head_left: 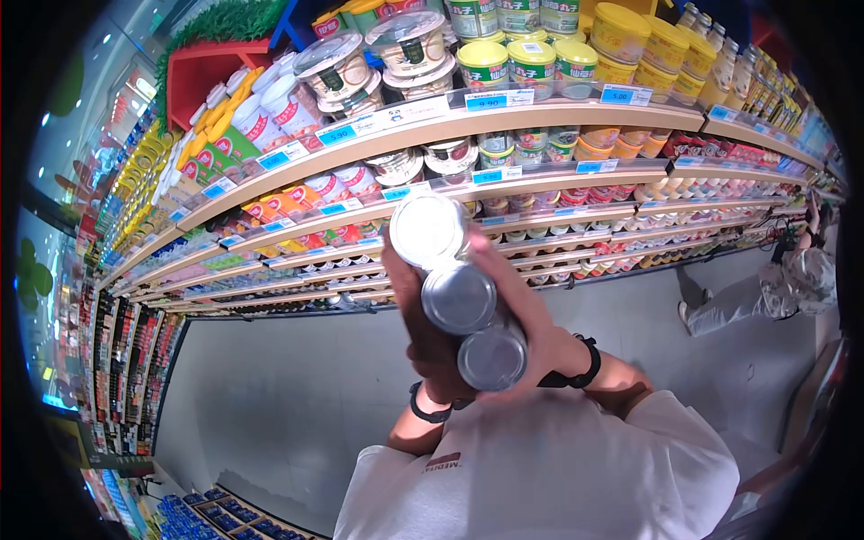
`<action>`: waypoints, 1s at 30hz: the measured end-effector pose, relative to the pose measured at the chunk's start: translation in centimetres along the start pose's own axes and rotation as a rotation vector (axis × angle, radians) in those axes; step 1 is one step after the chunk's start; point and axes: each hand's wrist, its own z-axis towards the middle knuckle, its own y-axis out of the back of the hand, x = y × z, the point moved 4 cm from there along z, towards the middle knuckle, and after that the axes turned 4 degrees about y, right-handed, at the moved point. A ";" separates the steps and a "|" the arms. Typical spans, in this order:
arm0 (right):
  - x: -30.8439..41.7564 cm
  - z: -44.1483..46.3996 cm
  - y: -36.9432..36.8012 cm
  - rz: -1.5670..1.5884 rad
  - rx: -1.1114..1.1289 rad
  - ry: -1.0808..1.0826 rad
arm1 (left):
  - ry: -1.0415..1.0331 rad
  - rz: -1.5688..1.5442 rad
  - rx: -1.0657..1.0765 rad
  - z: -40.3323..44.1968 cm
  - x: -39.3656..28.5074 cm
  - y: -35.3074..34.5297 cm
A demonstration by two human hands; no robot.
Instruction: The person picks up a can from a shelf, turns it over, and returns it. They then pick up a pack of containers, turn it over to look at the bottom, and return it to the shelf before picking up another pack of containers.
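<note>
Three cylindrical containers are held in a row between my two hands, their round ends facing the camera. The far one has a bright white top (428,230); the middle (459,298) and near (492,358) ones show silvery grey ends. My left hand (415,333) wraps their left side, and my right hand (531,315) wraps their right side. Both wrists wear dark bands. The sides of the containers are mostly hidden by my fingers and palms.
Curved store shelves (576,115) with tubs, cups and blue price tags stretch across the front. Another person (760,292) stands at the right. Grey floor (279,387) lies below the shelves, with blue packages (193,517) at the lower left.
</note>
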 end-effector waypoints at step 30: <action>0.4 -0.9 0.5 1.007 0.018 -0.648 | -0.029 -0.022 0.309 3.9 -2.0 5.6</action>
